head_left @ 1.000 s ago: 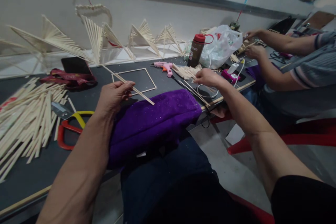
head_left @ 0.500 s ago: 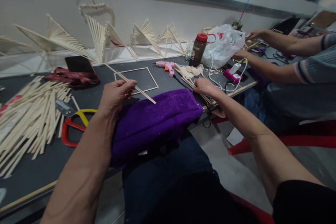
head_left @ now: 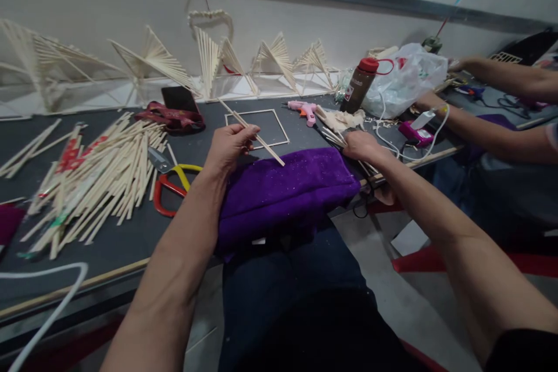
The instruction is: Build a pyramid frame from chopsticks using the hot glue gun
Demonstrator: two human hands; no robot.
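My left hand (head_left: pixel 234 142) pinches thin wooden sticks (head_left: pixel 272 154) that slant over a purple cloth (head_left: pixel 288 186). Behind them a square frame of sticks (head_left: pixel 281 122) lies flat on the dark table. My right hand (head_left: pixel 361 146) is closed around part of a small bundle of wooden sticks (head_left: pixel 335 138) by the cloth's right end; its fingertips are partly hidden. A pink glue gun (head_left: pixel 305 110) rests on the table between the frame and that bundle.
To the left are a large stick pile (head_left: pixel 108 174), scissors (head_left: pixel 174 180) and a phone (head_left: pixel 178 97) with a red strap. Fan-shaped stick structures (head_left: pixel 152 61) line the wall. A bottle (head_left: pixel 360 87), a plastic bag (head_left: pixel 407 81) and a co-worker's arms (head_left: pixel 492 131) are at right.
The view has swung left, so things appear farther right. The sticks by my right hand are now more spread and raised. My left hand keeps its hold on its sticks.
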